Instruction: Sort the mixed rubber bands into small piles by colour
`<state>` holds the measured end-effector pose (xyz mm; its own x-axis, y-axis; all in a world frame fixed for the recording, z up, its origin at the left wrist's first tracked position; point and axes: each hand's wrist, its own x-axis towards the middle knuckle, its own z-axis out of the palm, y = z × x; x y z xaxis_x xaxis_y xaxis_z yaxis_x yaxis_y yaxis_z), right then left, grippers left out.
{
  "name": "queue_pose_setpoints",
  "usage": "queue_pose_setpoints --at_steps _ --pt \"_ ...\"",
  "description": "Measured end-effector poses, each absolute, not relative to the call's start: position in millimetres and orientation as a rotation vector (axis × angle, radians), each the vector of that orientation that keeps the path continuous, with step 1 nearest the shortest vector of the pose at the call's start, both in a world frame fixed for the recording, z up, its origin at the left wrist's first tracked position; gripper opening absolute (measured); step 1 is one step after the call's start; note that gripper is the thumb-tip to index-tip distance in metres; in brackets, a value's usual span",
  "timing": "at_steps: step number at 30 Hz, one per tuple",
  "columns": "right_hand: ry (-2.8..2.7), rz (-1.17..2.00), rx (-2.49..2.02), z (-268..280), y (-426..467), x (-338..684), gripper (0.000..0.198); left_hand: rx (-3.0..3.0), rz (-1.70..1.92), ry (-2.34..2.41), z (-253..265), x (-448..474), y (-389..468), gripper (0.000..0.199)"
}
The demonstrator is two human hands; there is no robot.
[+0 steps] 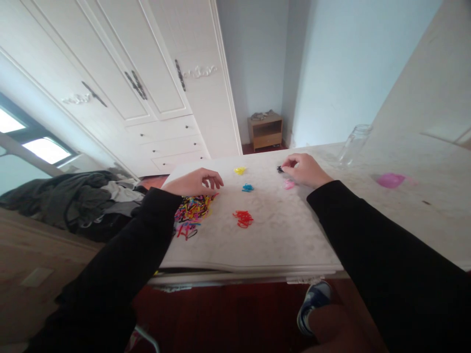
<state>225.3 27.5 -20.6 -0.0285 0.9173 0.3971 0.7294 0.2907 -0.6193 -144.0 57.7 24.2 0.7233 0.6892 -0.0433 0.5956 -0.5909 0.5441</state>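
Observation:
My left hand (206, 181) hovers over the far edge of a mixed heap of small coloured elastic bands (193, 208), its fingers loosely bent and apart, holding nothing I can see. At the far right, my right hand (303, 169) has thumb and fingertips pinched together at a small pile of black bands (279, 169); whether a band is between them is hidden. Just below that hand lies a pink pile (289, 184). Between my hands are a yellow pile (240, 170), a blue pile (248, 188) and, nearer to me, a red pile (243, 219).
A clear glass jar (355, 146) stands on the white table (279, 240), right of my right hand. Beyond it lies a pink balloon-like thing (390, 180). Dark clothes (91, 201) are heaped at the left. A white wardrobe (162, 98) and small wooden cabinet (265, 131) stand behind.

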Motion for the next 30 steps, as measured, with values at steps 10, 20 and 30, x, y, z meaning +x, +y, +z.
queue_pose_setpoints --at_steps 10,20,30 --pt "-1.822 0.316 -1.471 -20 27 225 0.008 2.327 0.219 0.943 18 -144 58 0.04" --pt "-1.827 0.322 -1.471 -18 24 224 0.008 2.243 0.525 0.945 19 -146 61 0.032" --pt "-1.853 0.276 -1.323 -7 13 204 0.008 2.117 0.604 0.833 14 -124 45 0.026"
